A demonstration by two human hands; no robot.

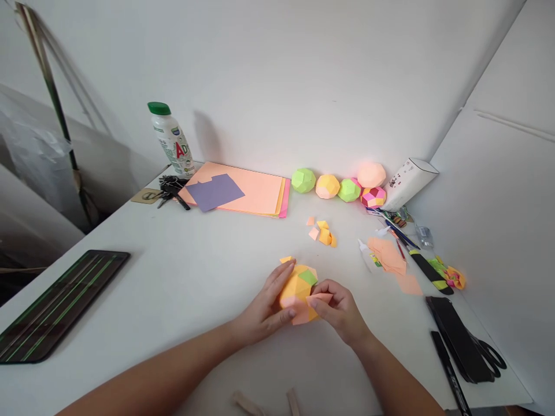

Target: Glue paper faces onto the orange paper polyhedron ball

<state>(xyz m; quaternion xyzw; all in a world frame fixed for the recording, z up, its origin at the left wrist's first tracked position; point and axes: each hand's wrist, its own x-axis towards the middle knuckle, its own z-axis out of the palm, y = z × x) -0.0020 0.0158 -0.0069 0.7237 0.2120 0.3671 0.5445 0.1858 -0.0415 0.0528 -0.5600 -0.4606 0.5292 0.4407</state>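
Near the middle of the white table, my left hand (pixel 269 303) wraps round the left side of a many-sided paper ball (pixel 295 287), yellow-orange with peach and green faces. A peach paper flap (pixel 321 297) at the ball's right side is pinched between the thumb and fingers of my right hand (pixel 342 309). Whether that flap is joined to the ball I cannot tell. Some of the ball's left side is hidden by my left fingers. Small folded yellow and peach paper pieces (pixel 324 236) lie just beyond the ball.
Finished-looking paper balls (pixel 303 181) line the wall. Coloured sheets (pixel 255 190), a purple paper (pixel 217 192), keys (pixel 173 189) and a bottle (pixel 172 141) stand back left. A dark striped tray (pixel 65 303) lies left. Rightward are peach scraps (pixel 388 255), a cutter (pixel 430 270), scissors (pixel 488 353) and a black pen (pixel 451 372).
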